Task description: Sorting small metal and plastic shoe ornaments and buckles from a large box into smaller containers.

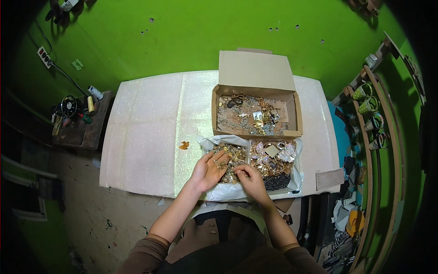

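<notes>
My left hand (211,171) is palm up over the left part of a plastic-lined container, its fingers stretched out. A few small shiny bits seem to lie on its fingers. Just right of it, my right hand (251,181) has thumb and fingertips pinched together above the same part; whatever they hold is too small to make out. Beneath both hands is a heap of small gold and silver metal pieces (236,154). The right part of the container holds iridescent bows (264,157), a beige square (272,151), gold pieces and black beads (276,182).
Behind the container stands an open cardboard box (256,68) with scissors (236,101) and loose metal pieces. An orange-brown scrap (184,145) lies on the glittery white table cover (141,132). Grey striped cloth (330,179) is at right. Thread spools (95,92) stand on a side table.
</notes>
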`<state>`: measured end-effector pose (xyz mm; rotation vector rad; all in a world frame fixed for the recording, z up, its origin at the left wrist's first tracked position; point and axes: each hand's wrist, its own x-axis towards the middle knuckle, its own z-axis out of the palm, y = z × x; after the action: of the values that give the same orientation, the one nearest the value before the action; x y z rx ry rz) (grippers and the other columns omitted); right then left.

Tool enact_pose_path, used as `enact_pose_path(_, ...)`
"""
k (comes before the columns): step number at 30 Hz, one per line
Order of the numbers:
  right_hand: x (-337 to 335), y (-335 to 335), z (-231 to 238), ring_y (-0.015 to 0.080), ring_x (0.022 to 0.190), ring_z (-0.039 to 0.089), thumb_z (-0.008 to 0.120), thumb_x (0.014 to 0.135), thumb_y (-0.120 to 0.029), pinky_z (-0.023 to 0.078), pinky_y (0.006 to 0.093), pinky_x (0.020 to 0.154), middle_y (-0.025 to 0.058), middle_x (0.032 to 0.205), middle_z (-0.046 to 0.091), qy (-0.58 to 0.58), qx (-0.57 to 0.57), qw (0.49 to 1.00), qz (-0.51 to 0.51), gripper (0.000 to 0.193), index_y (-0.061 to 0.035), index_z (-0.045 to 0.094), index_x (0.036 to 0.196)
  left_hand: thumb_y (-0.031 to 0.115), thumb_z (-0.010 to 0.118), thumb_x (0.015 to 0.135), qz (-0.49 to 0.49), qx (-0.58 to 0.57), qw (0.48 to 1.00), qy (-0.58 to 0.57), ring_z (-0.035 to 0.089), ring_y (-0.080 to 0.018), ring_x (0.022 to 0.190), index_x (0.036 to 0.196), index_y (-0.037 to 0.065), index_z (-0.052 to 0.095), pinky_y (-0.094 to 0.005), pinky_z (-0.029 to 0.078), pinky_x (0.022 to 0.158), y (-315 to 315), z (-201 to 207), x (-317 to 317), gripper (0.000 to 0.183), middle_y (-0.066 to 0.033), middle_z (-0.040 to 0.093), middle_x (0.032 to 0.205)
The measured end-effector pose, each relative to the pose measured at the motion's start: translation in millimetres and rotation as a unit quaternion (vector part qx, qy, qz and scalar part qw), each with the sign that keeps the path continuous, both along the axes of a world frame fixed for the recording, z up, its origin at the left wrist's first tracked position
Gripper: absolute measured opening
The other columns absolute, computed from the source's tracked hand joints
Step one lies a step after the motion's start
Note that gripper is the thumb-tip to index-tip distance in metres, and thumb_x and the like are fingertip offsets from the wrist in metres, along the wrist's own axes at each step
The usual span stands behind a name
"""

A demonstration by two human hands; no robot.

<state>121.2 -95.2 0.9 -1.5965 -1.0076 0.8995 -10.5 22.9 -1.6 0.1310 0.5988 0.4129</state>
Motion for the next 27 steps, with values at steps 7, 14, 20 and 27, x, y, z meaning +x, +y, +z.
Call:
enact_pose_path(7,3.5,-6.3,-9.9,0.0096,0.068,0.052,0.051,0.083,-0.008,0.042,0.0222,0.062,0.0060,0.081,0.057,0.057,-0.008,0.998,-0.016,0.014,0.0002,0.059,0.091,0.028,0.029,0.091,0.001,0.038,0.999,-0.013,0.047,-0.0177,0.104,0.128,0.004,0.034,-0.0304,0.038,0.089,5.3,8.0,3.1,0.044,-0.0093,0.043,0.125)
enact_pose_path(14,7.6,-8.3,-19.4,0.0096,0.070,0.053,0.050,0.084,-0.008,0.042,0.0228,0.065,0.0055,0.081,0.058,0.076,0.006,0.997,-0.027,0.014,0.0004,0.059,0.091,0.027,0.030,0.091,-0.056,0.227,0.968,0.092,0.041,-0.0140,0.111,0.127,0.006,0.038,-0.0276,0.030,0.096,-1.7,26.4,1.8,0.043,-0.0062,0.041,0.129)
enact_pose_path(20,8.0,-10.1,-18.3,0.0114,0.074,0.054,0.046,0.084,-0.005,0.043,0.0236,0.067,0.0065,0.083,0.058,0.073,-0.005,0.997,-0.021,0.015,-0.0001,0.058,0.093,0.029,0.030,0.091,-0.113,0.312,0.937,0.110,0.026,-0.0168,0.125,0.127,0.002,0.037,-0.0322,0.015,0.104,-10.1,38.1,-2.4,0.045,-0.0067,0.034,0.134)
enact_pose_path(27,8.6,-12.9,-19.9,0.0119,0.079,0.053,0.039,0.084,0.002,0.041,0.0230,0.072,0.0072,0.084,0.056,0.074,0.008,0.997,-0.002,0.021,-0.0002,0.057,0.095,0.036,0.031,0.089,-0.128,0.263,0.953,0.083,0.014,-0.0199,0.130,0.133,0.009,0.029,-0.0378,0.009,0.106,-15.3,32.4,-3.8,0.052,-0.0048,0.018,0.141)
